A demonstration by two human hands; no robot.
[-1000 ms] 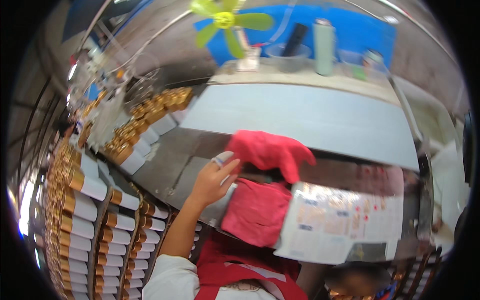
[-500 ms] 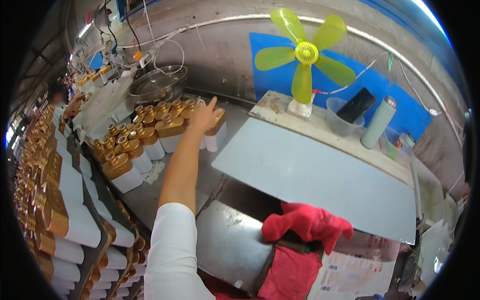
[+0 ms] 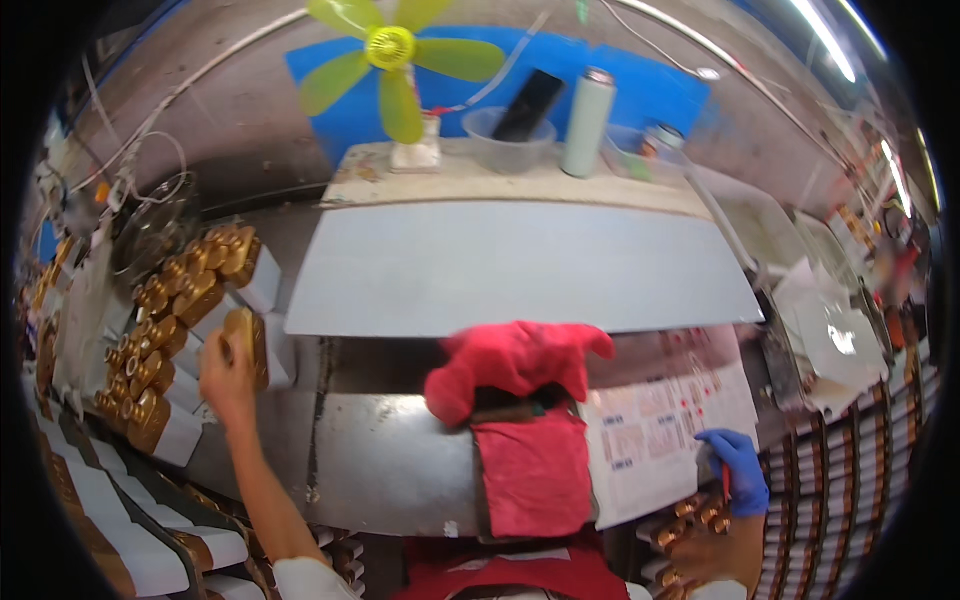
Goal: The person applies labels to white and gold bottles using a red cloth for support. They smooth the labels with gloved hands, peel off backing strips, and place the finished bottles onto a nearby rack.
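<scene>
A: Left hand (image 3: 228,372)?

B: Reaching out left of the red cloth (image 3: 515,365), grip clamping on one gold-capped piece (image 3: 243,345). The piece is sitting upright in the fingers, just beside the stack of gold caps on white boxes (image 3: 185,310).

A: Right hand (image 3: 738,470)?

B: Wearing a blue glove, hanging low and right of the red cloth, at the corner of the printed sheet (image 3: 655,435). Fingers are curling inward, but I cannot tell whether they are closing on anything. Just below it, a cluster of gold caps (image 3: 690,525) is showing; too blurred for a count.

A: Containers?

B: One clear bowl (image 3: 508,138) is standing behind the red cloth on the raised shelf (image 3: 480,178), holding one dark phone (image 3: 530,102), leaning on the rim. Beside the bowl, one pale green cylinder bottle (image 3: 585,120) is standing upright. Further right, one small jar (image 3: 660,140), contents unclear.

A: Other counts?

B: One yellow-green fan (image 3: 392,50) is sitting on the shelf, left of the bowl, blades not blurring. Red cloths: two, the bunched one on top and one flat red cloth (image 3: 535,470) hanging in front of it over the grey metal worktop (image 3: 390,465). Stack left of the cloth: gold caps too many and too crowded for counting. Rows of white boxes (image 3: 110,520) are running down the far left.
</scene>
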